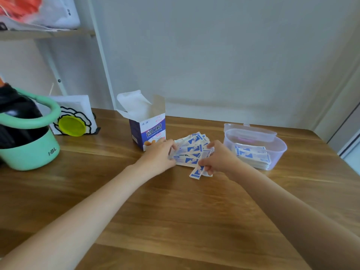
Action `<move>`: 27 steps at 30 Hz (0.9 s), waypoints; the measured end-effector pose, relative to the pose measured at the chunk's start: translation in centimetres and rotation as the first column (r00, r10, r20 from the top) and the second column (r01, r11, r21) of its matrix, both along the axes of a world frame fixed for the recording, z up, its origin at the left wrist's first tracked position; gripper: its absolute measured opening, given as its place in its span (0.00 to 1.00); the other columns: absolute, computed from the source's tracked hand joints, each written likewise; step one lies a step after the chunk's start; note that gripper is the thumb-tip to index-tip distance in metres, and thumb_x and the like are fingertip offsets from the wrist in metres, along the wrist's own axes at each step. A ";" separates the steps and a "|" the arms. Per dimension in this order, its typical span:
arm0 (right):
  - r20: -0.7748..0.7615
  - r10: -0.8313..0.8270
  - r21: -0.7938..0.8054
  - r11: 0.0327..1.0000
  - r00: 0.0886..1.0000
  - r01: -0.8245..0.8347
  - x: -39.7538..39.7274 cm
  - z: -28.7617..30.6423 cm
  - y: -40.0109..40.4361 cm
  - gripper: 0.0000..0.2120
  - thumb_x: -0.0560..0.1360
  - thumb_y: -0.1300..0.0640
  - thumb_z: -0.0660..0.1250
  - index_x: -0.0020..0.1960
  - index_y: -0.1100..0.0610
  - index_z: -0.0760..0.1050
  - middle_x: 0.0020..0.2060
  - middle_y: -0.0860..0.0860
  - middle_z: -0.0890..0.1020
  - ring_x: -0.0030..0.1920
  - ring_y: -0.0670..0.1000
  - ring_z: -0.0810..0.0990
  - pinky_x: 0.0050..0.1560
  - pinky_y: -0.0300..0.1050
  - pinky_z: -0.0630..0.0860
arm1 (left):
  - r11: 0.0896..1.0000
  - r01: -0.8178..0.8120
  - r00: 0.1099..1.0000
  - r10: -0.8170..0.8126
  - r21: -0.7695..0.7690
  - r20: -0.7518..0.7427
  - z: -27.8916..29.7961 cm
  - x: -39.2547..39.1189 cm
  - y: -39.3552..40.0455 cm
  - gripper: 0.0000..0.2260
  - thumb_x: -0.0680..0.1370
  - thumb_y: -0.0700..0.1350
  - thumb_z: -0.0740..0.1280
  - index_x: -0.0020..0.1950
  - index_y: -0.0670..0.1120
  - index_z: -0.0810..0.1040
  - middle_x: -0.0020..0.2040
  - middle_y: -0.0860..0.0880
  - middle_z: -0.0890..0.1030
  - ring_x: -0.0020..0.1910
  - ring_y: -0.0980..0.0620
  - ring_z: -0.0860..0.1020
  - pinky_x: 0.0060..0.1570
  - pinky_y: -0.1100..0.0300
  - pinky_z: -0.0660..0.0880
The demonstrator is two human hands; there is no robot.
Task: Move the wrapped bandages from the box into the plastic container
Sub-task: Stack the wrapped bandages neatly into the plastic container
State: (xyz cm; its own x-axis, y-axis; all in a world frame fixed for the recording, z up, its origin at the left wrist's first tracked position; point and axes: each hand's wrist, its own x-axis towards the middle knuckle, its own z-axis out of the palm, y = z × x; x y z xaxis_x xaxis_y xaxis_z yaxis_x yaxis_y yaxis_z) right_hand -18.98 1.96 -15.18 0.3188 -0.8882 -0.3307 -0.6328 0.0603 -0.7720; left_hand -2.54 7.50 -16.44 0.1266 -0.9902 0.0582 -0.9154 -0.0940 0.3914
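Note:
A loose pile of blue-and-white wrapped bandages (191,149) lies on the wooden table between my hands. My left hand (158,154) grips the pile's left edge with curled fingers. My right hand (218,157) curls over the pile's right side and pinches one wrapped bandage (196,172) that hangs toward me. The bandage box (148,131) stands open just behind my left hand, flaps up. The clear plastic container (272,151) sits to the right of my right hand, lid hinged back, with a stack of bandages (251,154) inside.
A green tub (29,152) with a black object in it stands at the table's left edge. A white bag with a yellow disc (73,117) leans behind it. A shelf frame rises at the back left and the wall runs close behind the table (175,211).

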 end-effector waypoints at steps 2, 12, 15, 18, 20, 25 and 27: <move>0.021 0.007 0.025 1.000 1.000 -0.008 0.3 0.0 0.0 0.27 0.73 0.66 0.68 0.68 0.59 0.61 0.34 0.55 0.78 0.27 0.48 0.76 0.30 0.39 0.77 | 0.998 -0.064 0.994 0.064 0.008 -0.087 0.2 0.4 0.0 0.13 0.75 0.43 0.67 0.58 0.46 0.74 0.57 0.49 0.77 0.55 0.52 0.75 0.57 0.57 0.73; -0.137 0.135 -0.187 0.969 0.981 -0.160 -1.0 2.6 0.6 0.22 0.74 0.68 0.64 0.66 0.57 0.64 0.36 0.54 0.80 0.27 0.48 0.79 0.32 0.39 0.79 | 0.958 -0.286 0.878 0.252 -0.025 -0.407 1.2 2.1 0.4 0.12 0.75 0.37 0.67 0.58 0.43 0.76 0.53 0.45 0.80 0.46 0.50 0.77 0.41 0.59 0.75; -0.098 0.112 -0.341 0.930 0.989 -0.139 -0.6 3.6 1.0 0.16 0.75 0.68 0.59 0.60 0.56 0.67 0.30 0.52 0.79 0.23 0.46 0.79 0.34 0.40 0.79 | 0.957 -0.289 0.794 0.235 -0.009 -0.561 1.4 1.3 0.7 0.13 0.75 0.37 0.68 0.59 0.43 0.75 0.49 0.47 0.78 0.45 0.49 0.77 0.35 0.63 0.74; 0.119 0.087 -0.282 0.958 0.989 -0.051 -0.2 4.0 1.1 0.07 0.75 0.68 0.59 0.49 0.57 0.70 0.32 0.55 0.81 0.26 0.47 0.81 0.38 0.44 0.81 | 0.970 -0.242 0.698 0.189 0.021 -0.691 1.4 -0.2 1.0 0.13 0.74 0.37 0.69 0.56 0.45 0.74 0.49 0.48 0.79 0.44 0.51 0.78 0.38 0.64 0.74; 0.269 0.058 -0.156 0.988 0.961 -0.016 -0.2 3.9 1.4 0.07 0.75 0.69 0.63 0.42 0.59 0.70 0.38 0.57 0.80 0.27 0.48 0.81 0.37 0.41 0.81 | 0.976 -0.216 0.657 0.174 0.039 -0.733 1.1 -1.0 1.2 0.13 0.74 0.38 0.70 0.57 0.44 0.76 0.53 0.49 0.80 0.50 0.51 0.79 0.46 0.61 0.76; 0.600 -0.174 0.171 0.981 0.781 0.087 -1.0 2.4 1.5 0.08 0.74 0.68 0.66 0.39 0.61 0.70 0.41 0.57 0.78 0.35 0.52 0.81 0.35 0.37 0.80 | 0.968 -0.200 0.509 0.232 0.148 -0.829 0.4 -2.1 1.2 0.05 0.74 0.40 0.70 0.49 0.46 0.79 0.51 0.45 0.83 0.48 0.50 0.81 0.55 0.53 0.76; 0.647 -0.292 0.275 0.951 0.704 0.141 -0.6 1.9 1.5 0.03 0.76 0.68 0.62 0.49 0.62 0.71 0.44 0.59 0.77 0.36 0.52 0.79 0.40 0.41 0.80 | 0.964 -0.197 0.443 0.249 0.177 -0.861 0.3 -2.3 1.0 0.04 0.74 0.39 0.69 0.45 0.47 0.79 0.49 0.45 0.83 0.45 0.50 0.81 0.52 0.55 0.76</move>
